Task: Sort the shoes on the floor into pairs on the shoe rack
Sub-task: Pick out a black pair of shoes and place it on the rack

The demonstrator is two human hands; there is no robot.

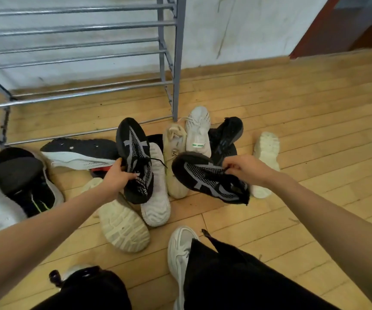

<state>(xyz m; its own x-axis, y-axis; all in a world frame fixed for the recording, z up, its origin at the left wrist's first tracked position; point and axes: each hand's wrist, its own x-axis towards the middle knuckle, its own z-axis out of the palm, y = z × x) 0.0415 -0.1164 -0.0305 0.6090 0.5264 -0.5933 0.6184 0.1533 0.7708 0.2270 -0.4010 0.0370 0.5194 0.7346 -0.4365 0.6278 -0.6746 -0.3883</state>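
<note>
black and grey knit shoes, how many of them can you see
2. One black and grey knit shoe is held in the left hand, the other in the right hand, both over the pile; more may be buried.

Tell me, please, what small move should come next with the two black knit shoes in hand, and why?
Probably lift both toward the shoe rack: the left hand and right hand each hold a black knit shoe with matching grey straps, so they look like a pair, and the visible rails carry no shoes.

shoe rack (79, 63) behind shoe pile (176, 157) on floor (303, 142)
</note>
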